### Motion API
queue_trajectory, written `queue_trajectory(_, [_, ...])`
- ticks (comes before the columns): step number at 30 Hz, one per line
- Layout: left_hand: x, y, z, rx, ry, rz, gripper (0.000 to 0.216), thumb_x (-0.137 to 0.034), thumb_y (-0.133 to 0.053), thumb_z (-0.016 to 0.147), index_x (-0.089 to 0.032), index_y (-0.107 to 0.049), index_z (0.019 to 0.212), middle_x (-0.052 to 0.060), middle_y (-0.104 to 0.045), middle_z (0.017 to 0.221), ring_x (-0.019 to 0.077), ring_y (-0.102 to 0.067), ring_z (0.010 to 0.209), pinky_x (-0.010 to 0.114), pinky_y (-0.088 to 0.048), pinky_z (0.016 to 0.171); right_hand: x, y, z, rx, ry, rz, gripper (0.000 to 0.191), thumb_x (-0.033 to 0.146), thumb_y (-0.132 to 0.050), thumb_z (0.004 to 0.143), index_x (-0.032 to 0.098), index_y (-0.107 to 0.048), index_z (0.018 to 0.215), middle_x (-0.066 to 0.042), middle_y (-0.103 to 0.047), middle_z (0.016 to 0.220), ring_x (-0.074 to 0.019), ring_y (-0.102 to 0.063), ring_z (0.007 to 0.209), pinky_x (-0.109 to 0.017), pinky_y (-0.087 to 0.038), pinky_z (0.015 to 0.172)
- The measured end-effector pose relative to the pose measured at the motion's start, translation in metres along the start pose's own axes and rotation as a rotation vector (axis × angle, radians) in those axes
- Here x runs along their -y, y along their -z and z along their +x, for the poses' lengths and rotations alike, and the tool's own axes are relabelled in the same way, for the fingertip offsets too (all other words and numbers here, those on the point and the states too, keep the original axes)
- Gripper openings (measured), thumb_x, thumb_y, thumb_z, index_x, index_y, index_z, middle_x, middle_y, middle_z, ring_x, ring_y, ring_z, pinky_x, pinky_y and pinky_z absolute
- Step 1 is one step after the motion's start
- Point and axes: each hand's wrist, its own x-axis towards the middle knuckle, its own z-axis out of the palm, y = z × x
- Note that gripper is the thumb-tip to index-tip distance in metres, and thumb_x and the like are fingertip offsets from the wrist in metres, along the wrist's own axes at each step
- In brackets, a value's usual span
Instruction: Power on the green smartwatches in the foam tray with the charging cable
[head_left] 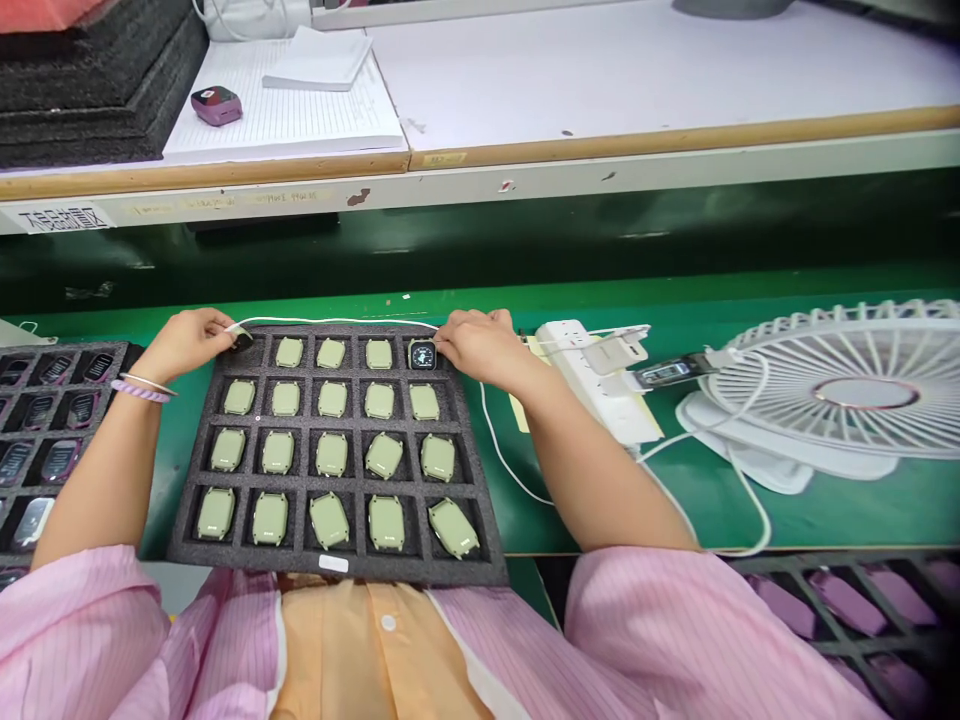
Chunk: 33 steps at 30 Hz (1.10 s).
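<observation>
Touching a lit watch in the tray's far right pocket

The watch lies just left of the right hand, fingertips at its edge; whether they grip it, I cannot tell. Its screen faces up, dark with pale markings; its outline looks nearly square, leaving its long axis unclear. The left hand pinches a partly hidden item at the far left pocket of the tray. A white cable spans both hands. Pale green cases mostly point near to far.
</observation>
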Motion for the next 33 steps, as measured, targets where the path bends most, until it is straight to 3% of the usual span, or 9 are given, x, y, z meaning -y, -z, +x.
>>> queue_trajectory(3, [0.018, -0.001, 0.011, 0.085, -0.118, -0.17, 0.096, -0.083, -0.048, 0.078, -0.01, -0.067, 0.137, 0.0, -0.058, 0.131, -0.0154, -0.053, 0.099, -0.012, -0.036, 0.081, 0.001, -0.002, -0.004, -0.033, -0.022, 0.016, 0.046, 0.033, -0.035, 0.1, 0.015, -0.073, 0.119, -0.01, -0.052, 0.129, 0.0043, -0.021, 0.096, -0.043, -0.026, 0.122])
queue_trajectory(5, [0.025, -0.005, 0.019, 0.111, -0.152, -0.15, 0.137, -0.114, -0.041, 0.05, -0.009, -0.069, 0.135, 0.001, -0.057, 0.133, -0.0139, -0.053, 0.1, -0.012, -0.034, 0.078, -0.002, -0.005, -0.003, -0.052, -0.011, 0.034, 0.046, 0.034, -0.037, 0.099, 0.015, -0.074, 0.119, -0.011, -0.052, 0.13, 0.001, -0.032, 0.105, -0.037, -0.026, 0.121])
queue_trajectory(7, [0.028, -0.012, 0.025, 0.1, -0.149, -0.122, 0.161, -0.125, -0.026, 0.033, -0.007, -0.07, 0.133, 0.003, -0.058, 0.129, -0.0127, -0.051, 0.096, -0.01, -0.033, 0.076, -0.007, -0.01, 0.001, -0.076, 0.003, 0.072, 0.044, 0.034, -0.04, 0.098, 0.014, -0.075, 0.117, -0.01, -0.052, 0.13, -0.0005, -0.037, 0.11, -0.027, -0.025, 0.118])
queue_trajectory(10, [0.027, -0.026, 0.029, 0.04, -0.157, -0.15, 0.144, -0.118, -0.021, 0.06, -0.003, -0.07, 0.132, 0.005, -0.06, 0.123, -0.0127, -0.049, 0.09, -0.008, -0.032, 0.075, -0.013, -0.017, 0.006, -0.129, 0.023, 0.166, 0.041, 0.032, -0.044, 0.096, 0.011, -0.074, 0.113, -0.008, -0.055, 0.128, 0.0031, -0.037, 0.104, -0.012, -0.021, 0.105])
queue_trajectory(12, [0.024, -0.037, 0.026, -0.059, -0.114, -0.182, 0.107, -0.089, -0.025, 0.09, -0.003, -0.07, 0.136, 0.004, -0.061, 0.119, -0.0148, -0.045, 0.084, -0.008, -0.026, 0.072, -0.015, -0.02, 0.008, -0.14, 0.01, 0.214, 0.039, 0.03, -0.046, 0.095, 0.01, -0.074, 0.112, -0.006, -0.056, 0.127, 0.0056, -0.036, 0.098, -0.008, -0.016, 0.095])
queue_trajectory(15, [0.018, -0.051, 0.017, -0.175, -0.046, -0.274, 0.079, -0.056, -0.024, 0.102, -0.003, -0.069, 0.14, 0.003, -0.061, 0.121, -0.0175, -0.045, 0.086, -0.01, -0.025, 0.075, -0.016, -0.024, 0.009, -0.124, -0.006, 0.242, 0.038, 0.029, -0.047, 0.093, 0.01, -0.073, 0.113, -0.005, -0.056, 0.127, 0.0069, -0.038, 0.093, -0.009, -0.015, 0.088])
queue_trajectory(23, [0.004, -0.056, -0.004, -0.117, -0.082, -0.269, 0.073, -0.044, -0.018, 0.103, -0.009, -0.072, 0.135, 0.0, -0.056, 0.134, -0.0147, -0.045, 0.104, -0.007, -0.026, 0.089, -0.028, -0.038, 0.004, -0.383, -0.023, 0.3, 0.049, 0.041, -0.047, 0.09, 0.007, -0.075, 0.112, -0.014, -0.055, 0.123, -0.0054, -0.04, 0.111, -0.033, -0.03, 0.118])
queue_trajectory(27, [0.021, -0.043, -0.003, 0.082, -0.18, -0.236, 0.072, -0.048, -0.037, 0.09, -0.021, -0.059, 0.153, -0.005, -0.043, 0.151, -0.0088, -0.045, 0.133, -0.007, -0.034, 0.114, -0.027, -0.033, -0.002, -0.272, -0.111, 0.266, 0.05, 0.04, -0.046, 0.091, 0.011, -0.074, 0.12, -0.015, -0.052, 0.131, -0.013, -0.042, 0.122, -0.048, -0.027, 0.124])
queue_trajectory(33, [0.041, -0.038, 0.003, 0.124, -0.306, -0.155, 0.107, -0.082, -0.041, 0.071, -0.027, -0.046, 0.163, -0.005, -0.04, 0.154, -0.0077, -0.048, 0.121, -0.009, -0.031, 0.088, -0.03, -0.029, -0.004, -0.391, -0.063, 0.312, 0.054, 0.045, -0.041, 0.095, 0.009, -0.071, 0.121, -0.014, -0.053, 0.131, -0.0105, -0.042, 0.121, -0.032, -0.03, 0.121])
